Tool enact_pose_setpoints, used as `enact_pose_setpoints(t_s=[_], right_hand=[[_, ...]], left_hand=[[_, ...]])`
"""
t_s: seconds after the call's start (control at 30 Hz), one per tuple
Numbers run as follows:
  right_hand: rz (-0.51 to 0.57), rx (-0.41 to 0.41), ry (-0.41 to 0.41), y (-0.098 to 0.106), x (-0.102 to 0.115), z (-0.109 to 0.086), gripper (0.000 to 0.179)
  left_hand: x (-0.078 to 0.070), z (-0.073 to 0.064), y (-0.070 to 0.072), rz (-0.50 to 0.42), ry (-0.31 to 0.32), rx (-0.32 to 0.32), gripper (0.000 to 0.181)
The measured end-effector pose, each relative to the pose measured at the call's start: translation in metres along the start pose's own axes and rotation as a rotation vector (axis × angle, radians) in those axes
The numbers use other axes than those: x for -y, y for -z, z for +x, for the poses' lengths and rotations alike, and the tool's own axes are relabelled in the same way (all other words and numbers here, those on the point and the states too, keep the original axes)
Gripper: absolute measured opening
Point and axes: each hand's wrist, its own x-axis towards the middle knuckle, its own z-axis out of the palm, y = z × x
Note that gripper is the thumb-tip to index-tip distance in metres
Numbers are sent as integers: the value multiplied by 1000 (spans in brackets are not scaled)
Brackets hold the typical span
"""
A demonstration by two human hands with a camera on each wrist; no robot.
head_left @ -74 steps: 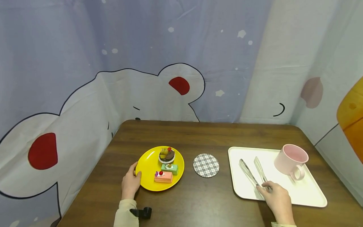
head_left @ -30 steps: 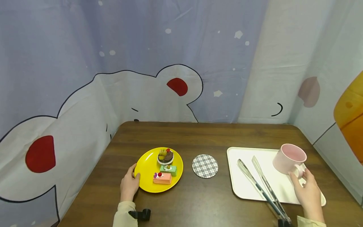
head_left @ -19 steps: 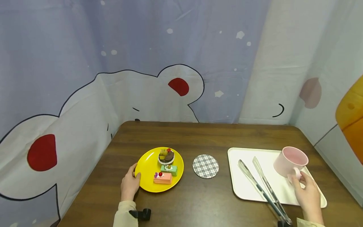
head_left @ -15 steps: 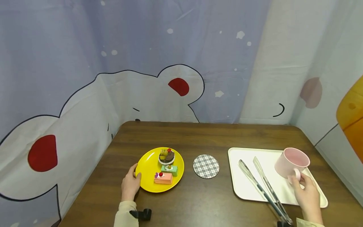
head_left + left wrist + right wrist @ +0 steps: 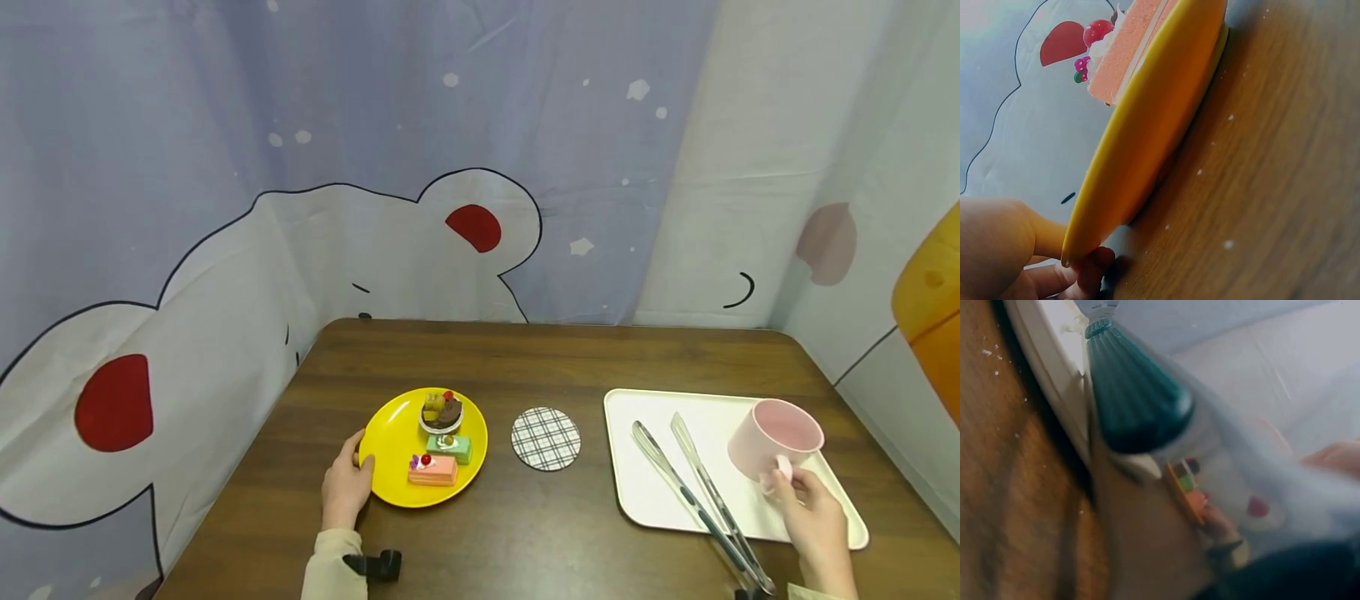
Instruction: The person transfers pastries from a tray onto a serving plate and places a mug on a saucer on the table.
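My left hand grips the left rim of a yellow plate, thumb on top and fingers curled beneath in the left wrist view. On the plate sit toy sweets: a fruit tart, a green cake and a pink cake slice. My right hand pinches the handle of a pink mug over the right part of a white tray. The mug leans a little to the right. Metal tongs lie across the tray with their tips spread apart.
A round checked coaster lies between plate and tray on the wooden table. The tongs' joined end hangs over the tray's front edge. In the right wrist view, their green grip looms close. A patterned curtain stands behind the table.
My right hand has let go of the tongs, moved right to the mug and taken its handle. The mug has shifted slightly right and nearer, and tipped. My left hand stays at the plate.
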Motion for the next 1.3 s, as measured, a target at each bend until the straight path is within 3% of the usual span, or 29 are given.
enact_pose_setpoints(t_s=[0.1, 0.2, 0.27, 0.5, 0.77, 1.1, 1.17, 1.3], right_hand=[[237, 60, 40, -2, -9, 1, 6], [462, 138, 75, -3, -16, 1, 8], [541, 170, 95, -4, -19, 1, 8], [611, 189, 81, -5, -21, 0, 11], [655, 141, 56, -7, -20, -2, 18], [795, 166, 116, -5, -23, -6, 15], [804, 139, 93, -5, -22, -6, 15], [813, 0, -2, -9, -15, -5, 14]], left_hand=[[1, 0, 0, -1, -1, 4, 47], [2, 0, 0, 0, -6, 0, 47], [1, 0, 1, 1, -9, -1, 47], [0, -1, 2, 2, -2, 7, 47], [1, 0, 0, 4, 2, 7, 47], [2, 1, -2, 2, 5, 2, 47], [1, 1, -2, 0, 0, -6, 47], [0, 1, -3, -1, -1, -25, 47]])
